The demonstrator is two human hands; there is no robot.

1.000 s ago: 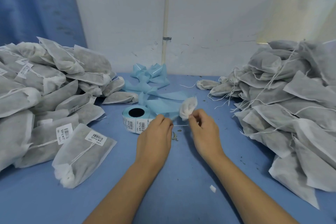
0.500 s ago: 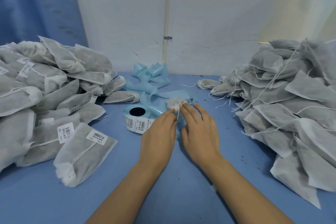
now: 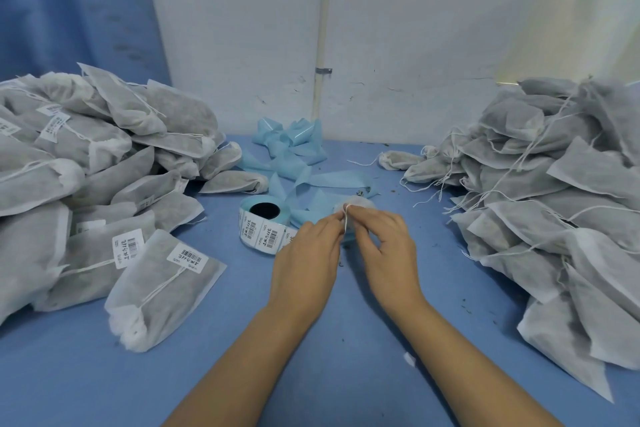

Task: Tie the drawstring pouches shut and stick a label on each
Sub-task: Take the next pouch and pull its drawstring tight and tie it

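Close to the camera, two bare arms reach out over the flat blue table (image 3: pixel 346 357). A tiny white scrap of paper (image 3: pixel 409 359) lies on it by the right arm.

The left hand (image 3: pixel 304 263) and the right hand (image 3: pixel 386 246) are close together, with their fingertips nearly touching. Each one pinches the thin white string (image 3: pixel 345 224) of a small white cloth pouch (image 3: pixel 360 203). Only the bunched top of the pouch shows, just past the fingers. The rest is hidden behind the hands.

A second ago the hands were apart, the string ran straight between them, and the right hand held the pouch top up higher. Now the hands have come together and the pouch top sits low. I think the mouth is pulled shut and the knot is being made. I can see no label on this pouch, so I think the sticker comes next.

Just beside the left hand is the round roll of white barcode labels (image 3: pixel 263 229). To the left is a big pile of grey-white pouches with labels (image 3: pixel 104 166). To the right is a big pile of grey-white pouches with loose strings (image 3: pixel 554 191) and no labels that I can see.

Behind the roll lies a curly pale blue paper strip (image 3: pixel 287 152). Farthest back are the white wall (image 3: pixel 415 28), a thin pale pipe (image 3: pixel 322 28) running up it, and a blue curtain (image 3: pixel 69 3).
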